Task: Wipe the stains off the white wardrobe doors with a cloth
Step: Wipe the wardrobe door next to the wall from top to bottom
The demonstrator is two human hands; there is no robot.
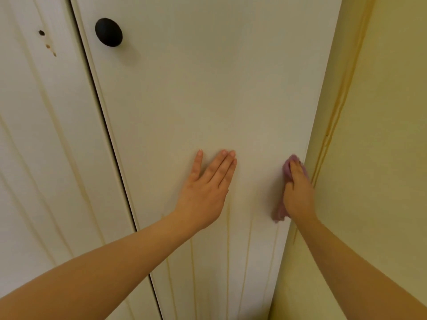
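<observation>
The right white wardrobe door (196,93) fills the middle of the view, with yellowish drip streaks (228,245) running down its lower part. My left hand (205,188) lies flat on the door, fingers straight. My right hand (299,192) presses a bunched pink cloth (286,168) against the door near its right edge; the cloth shows above and below the hand. The left wardrobe door (41,135) carries faint streaks and small brown spots (47,43) near the top left.
A black round knob (108,32) sits at the upper left of the right door. A dark gap (111,144) separates the two doors. A yellow wall (381,135) stands right beside the wardrobe, with orange-brown streaks (332,125) along the corner.
</observation>
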